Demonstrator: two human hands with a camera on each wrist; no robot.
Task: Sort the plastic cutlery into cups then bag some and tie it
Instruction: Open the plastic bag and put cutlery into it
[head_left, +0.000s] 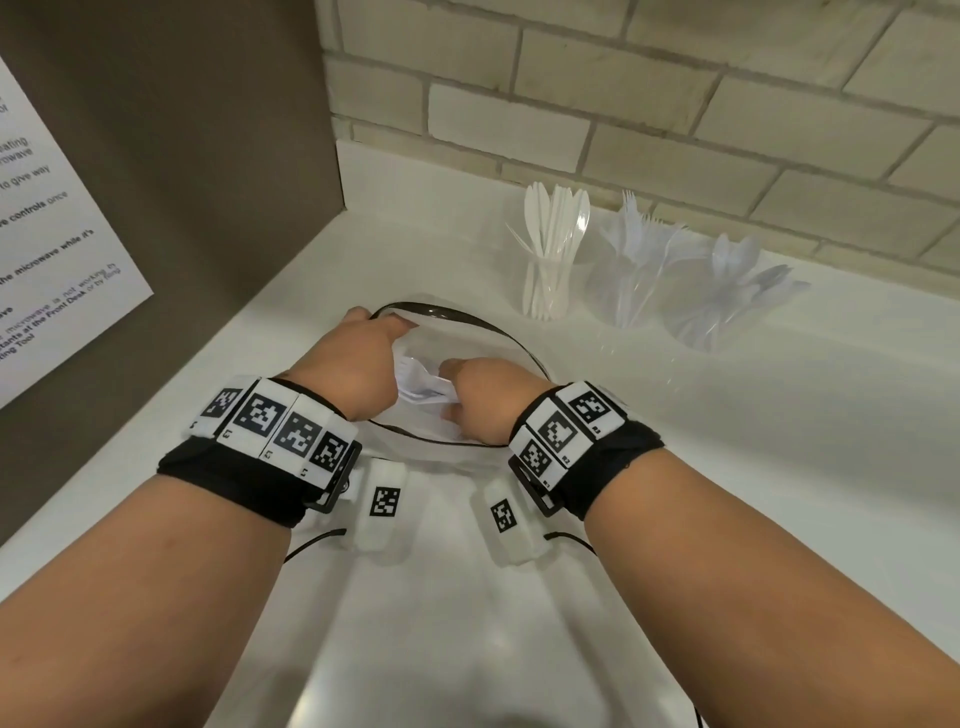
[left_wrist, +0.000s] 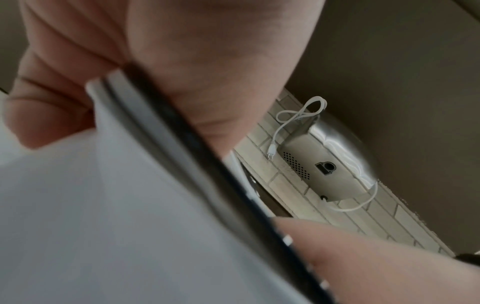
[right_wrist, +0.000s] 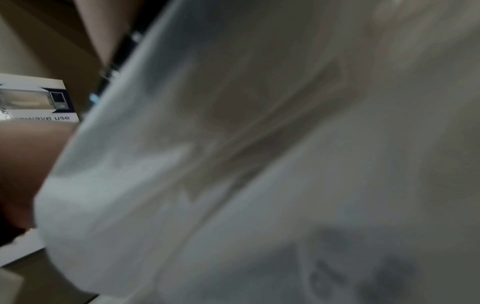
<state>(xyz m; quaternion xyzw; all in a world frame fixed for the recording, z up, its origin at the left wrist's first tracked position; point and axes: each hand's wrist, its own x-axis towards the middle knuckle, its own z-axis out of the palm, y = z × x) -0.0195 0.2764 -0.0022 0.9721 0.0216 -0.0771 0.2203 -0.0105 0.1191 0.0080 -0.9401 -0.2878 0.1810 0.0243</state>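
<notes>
A clear plastic bag (head_left: 467, 597) with a dark drawstring rim (head_left: 470, 318) lies on the white counter, its mouth facing away from me. My left hand (head_left: 363, 338) pinches the rim at the far left and holds the mouth open; the left wrist view shows the fingers (left_wrist: 52, 115) curled on the dark rim (left_wrist: 182, 139). My right hand (head_left: 470, 397) reaches inside the mouth, curled round a bunch of white plastic cutlery (head_left: 423, 384). In the right wrist view only blurred bag film (right_wrist: 259, 164) shows.
Three clear cups stand at the back right by the brick wall: one with white cutlery (head_left: 550, 291), one with clear forks (head_left: 623, 291), one with clear spoons (head_left: 719, 306). A brown panel with a printed notice (head_left: 57, 249) borders the left. A metal wall unit (left_wrist: 324, 164) hangs above.
</notes>
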